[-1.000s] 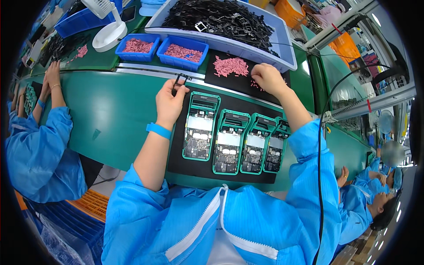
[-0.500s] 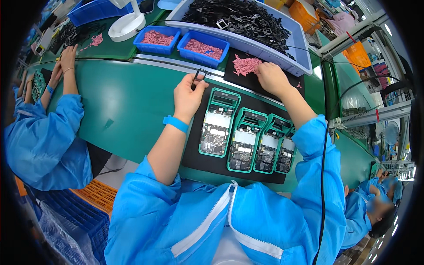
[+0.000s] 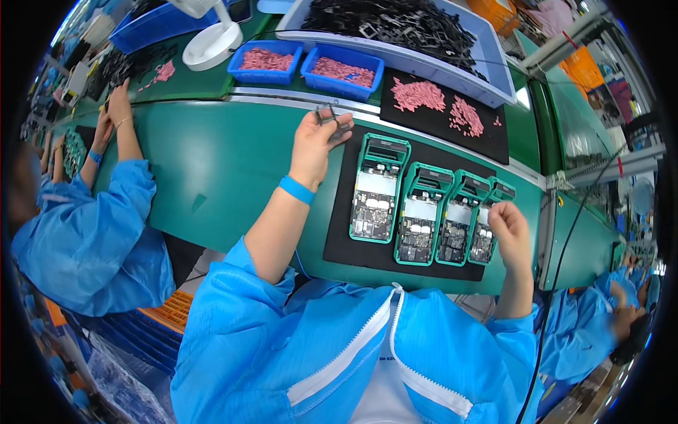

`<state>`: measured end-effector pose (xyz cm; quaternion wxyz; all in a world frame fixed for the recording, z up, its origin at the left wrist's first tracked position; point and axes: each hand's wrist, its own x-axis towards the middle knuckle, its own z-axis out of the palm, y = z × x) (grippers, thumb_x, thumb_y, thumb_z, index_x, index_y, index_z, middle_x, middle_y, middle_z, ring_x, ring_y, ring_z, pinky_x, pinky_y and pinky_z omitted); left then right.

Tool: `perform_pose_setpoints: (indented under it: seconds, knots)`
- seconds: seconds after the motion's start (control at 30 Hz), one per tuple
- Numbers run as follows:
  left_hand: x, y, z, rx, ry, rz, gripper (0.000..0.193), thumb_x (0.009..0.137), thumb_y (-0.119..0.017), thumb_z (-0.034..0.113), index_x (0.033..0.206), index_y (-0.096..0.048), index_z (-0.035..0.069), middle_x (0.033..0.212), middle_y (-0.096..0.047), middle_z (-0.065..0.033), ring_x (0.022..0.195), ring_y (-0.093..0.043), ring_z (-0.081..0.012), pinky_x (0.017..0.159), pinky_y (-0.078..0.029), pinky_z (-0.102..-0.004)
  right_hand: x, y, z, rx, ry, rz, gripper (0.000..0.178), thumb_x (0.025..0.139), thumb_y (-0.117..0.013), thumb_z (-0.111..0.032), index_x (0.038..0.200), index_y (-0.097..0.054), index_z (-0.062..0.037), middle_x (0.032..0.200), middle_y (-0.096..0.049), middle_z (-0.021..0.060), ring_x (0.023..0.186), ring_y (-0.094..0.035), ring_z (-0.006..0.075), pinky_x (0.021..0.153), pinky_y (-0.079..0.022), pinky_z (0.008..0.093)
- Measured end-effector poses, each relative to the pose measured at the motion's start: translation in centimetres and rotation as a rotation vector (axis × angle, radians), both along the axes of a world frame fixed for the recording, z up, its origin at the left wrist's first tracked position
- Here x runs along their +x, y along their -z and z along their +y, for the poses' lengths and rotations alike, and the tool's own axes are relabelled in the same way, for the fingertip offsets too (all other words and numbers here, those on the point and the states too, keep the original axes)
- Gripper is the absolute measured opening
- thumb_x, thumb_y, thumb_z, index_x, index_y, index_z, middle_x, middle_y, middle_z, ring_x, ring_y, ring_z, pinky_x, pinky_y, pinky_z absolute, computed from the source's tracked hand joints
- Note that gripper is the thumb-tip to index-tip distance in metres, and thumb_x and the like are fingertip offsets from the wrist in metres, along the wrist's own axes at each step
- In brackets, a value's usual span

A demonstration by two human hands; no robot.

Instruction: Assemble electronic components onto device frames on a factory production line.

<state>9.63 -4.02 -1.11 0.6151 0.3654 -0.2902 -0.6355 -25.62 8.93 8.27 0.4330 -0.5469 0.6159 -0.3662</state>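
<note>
My left hand (image 3: 314,147), a blue band at its wrist, grips a small black plastic frame piece (image 3: 342,130) above the far edge of the black mat. Its fingers are closed on the piece. To the right, my right hand (image 3: 511,232) is closed in a pinch beside the rightmost green-framed device; anything between its fingertips is too small to make out. Several such devices lie in a row, among them the leftmost green-framed device (image 3: 376,187), with circuit boards exposed. Small pink pieces (image 3: 418,95) lie in two heaps on a second black mat (image 3: 487,141).
Two blue bins (image 3: 342,78) of pink pieces stand behind a metal rail. Behind them a large pale-blue tub (image 3: 498,85) holds many black plastic parts. A black cable (image 3: 558,275) hangs past my right arm. A co-worker in a blue sleeve (image 3: 106,226) sits at left.
My right hand has left the pink heap and come toward me, beside the rightmost device. The pink pieces are now spread into two heaps. My left hand still holds the black piece, now turned differently.
</note>
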Motion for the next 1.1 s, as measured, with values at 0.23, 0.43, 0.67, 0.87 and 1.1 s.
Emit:
perform_pose_setpoints:
  seconds: [0.23,0.43,0.67,0.87,1.1]
  knots:
    - [1.2,-0.1,0.6,-0.014,0.037,-0.086,0.023,0.094,-0.048,0.007,0.117,-0.050,0.002,0.114,-0.062,-0.0174,0.100,-0.063,-0.0247,0.086,-0.052,-0.0335,2.6,3.2,5.4,0.033,0.106,0.276,0.010,0.085,-0.064,-0.009,0.083,-0.062,0.0002,0.065,-0.057,0.0009,0.059,-0.050,0.0058,0.052,-0.041,0.0233]
    - [0.8,0.1,0.3,-0.025,0.053,-0.109,0.025,0.095,-0.047,0.007,0.119,-0.048,-0.001,0.115,-0.061,-0.0197,0.102,-0.062,-0.0269,0.087,-0.052,-0.0339,4.8,3.6,5.5,-0.088,0.089,0.469,0.007,0.075,-0.065,-0.007,0.074,-0.061,-0.0018,0.064,-0.059,0.0097,0.056,-0.058,0.0215,0.053,-0.046,0.0326]
    - [0.9,0.4,0.7,-0.007,0.052,-0.117,0.024,0.095,-0.047,0.007,0.118,-0.048,-0.002,0.113,-0.061,-0.0212,0.100,-0.063,-0.0267,0.086,-0.052,-0.0341,6.7,3.6,4.5,-0.022,0.082,0.696,0.007,0.072,-0.066,-0.010,0.071,-0.062,-0.0050,0.063,-0.060,0.0096,0.058,-0.060,0.0279,0.054,-0.047,0.0392]
    - [0.7,-0.2,0.4,-0.015,0.037,-0.155,0.024,0.095,-0.047,0.007,0.117,-0.048,-0.002,0.111,-0.062,-0.0204,0.098,-0.064,-0.0255,0.085,-0.053,-0.0333,6.8,3.0,4.0,0.031,0.090,0.679,0.007,0.072,-0.065,-0.011,0.071,-0.062,-0.0054,0.063,-0.061,0.0097,0.057,-0.061,0.0284,0.054,-0.048,0.0394]
    - [0.4,-0.3,0.3,-0.009,0.055,-0.136,0.024,0.095,-0.046,0.007,0.117,-0.048,-0.001,0.111,-0.063,-0.0203,0.098,-0.064,-0.0246,0.084,-0.053,-0.0324,7.2,2.6,3.5,0.071,0.092,0.770,0.007,0.073,-0.064,-0.012,0.071,-0.063,-0.0052,0.065,-0.064,0.0102,0.060,-0.063,0.0288,0.055,-0.048,0.0399]
